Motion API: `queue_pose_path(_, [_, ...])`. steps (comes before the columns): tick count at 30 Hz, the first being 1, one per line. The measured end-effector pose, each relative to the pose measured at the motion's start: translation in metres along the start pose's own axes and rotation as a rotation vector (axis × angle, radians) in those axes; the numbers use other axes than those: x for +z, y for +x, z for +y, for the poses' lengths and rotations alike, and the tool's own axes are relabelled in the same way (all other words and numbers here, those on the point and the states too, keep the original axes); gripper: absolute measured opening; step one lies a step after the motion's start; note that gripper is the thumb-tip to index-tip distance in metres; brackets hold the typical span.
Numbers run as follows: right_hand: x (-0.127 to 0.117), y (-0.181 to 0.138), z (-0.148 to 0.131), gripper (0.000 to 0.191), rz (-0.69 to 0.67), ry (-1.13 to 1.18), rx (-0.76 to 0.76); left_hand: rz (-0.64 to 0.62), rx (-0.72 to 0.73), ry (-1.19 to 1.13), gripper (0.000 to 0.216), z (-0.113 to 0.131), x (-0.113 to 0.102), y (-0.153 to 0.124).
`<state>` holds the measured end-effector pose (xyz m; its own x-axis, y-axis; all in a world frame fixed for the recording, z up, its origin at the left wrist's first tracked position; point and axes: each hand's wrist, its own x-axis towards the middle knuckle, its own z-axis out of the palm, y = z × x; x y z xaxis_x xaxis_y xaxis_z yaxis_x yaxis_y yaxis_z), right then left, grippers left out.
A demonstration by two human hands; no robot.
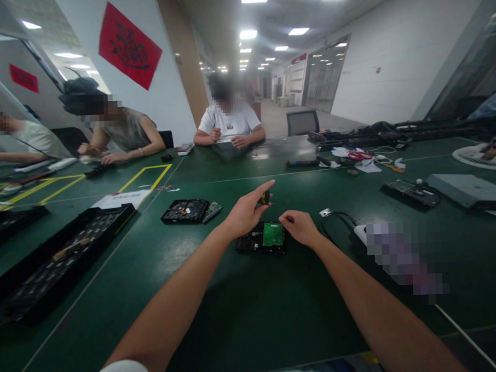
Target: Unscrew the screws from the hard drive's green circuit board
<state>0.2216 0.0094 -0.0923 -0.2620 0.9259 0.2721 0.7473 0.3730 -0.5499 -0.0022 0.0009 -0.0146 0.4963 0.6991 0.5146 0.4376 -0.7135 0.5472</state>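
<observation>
Lying just below the fingers (265,188), the hard drive (265,240) rests on the table (253,306). Left hand (244,211) grips a black-and-yellow tool (265,197); right hand (299,225) is curled narrow, contents indiscernible. Second drive (185,210): left of both.

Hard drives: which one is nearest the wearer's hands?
The centre drive, green board facing up, by the left hand and right hand; the left drive and right drive lie farther away.
</observation>
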Motion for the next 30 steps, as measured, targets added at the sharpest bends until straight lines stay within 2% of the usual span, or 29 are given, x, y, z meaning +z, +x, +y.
queue_pose_path(8, [0.0001,0.0005,0.0007,0.026,0.002,0.014,0.013,0.124,-0.053,0.171,0.062,-0.0061,0.0052,0.0001])
queue_pose_path(16, [-0.0007,-0.0001,-0.0007,0.025,-0.007,0.021,0.033,0.033,-0.023,-0.082,0.068,-0.0040,0.0034,-0.0008])
queue_pose_path(25, [-0.0010,0.0006,-0.0010,0.026,-0.007,0.006,0.012,0.149,-0.086,0.219,0.066,-0.0078,0.0070,-0.0011])
queue_pose_path(30, [-0.0014,-0.0004,-0.0015,0.026,-0.001,0.014,0.011,0.151,-0.092,0.137,0.062,-0.0045,0.0054,-0.0021])
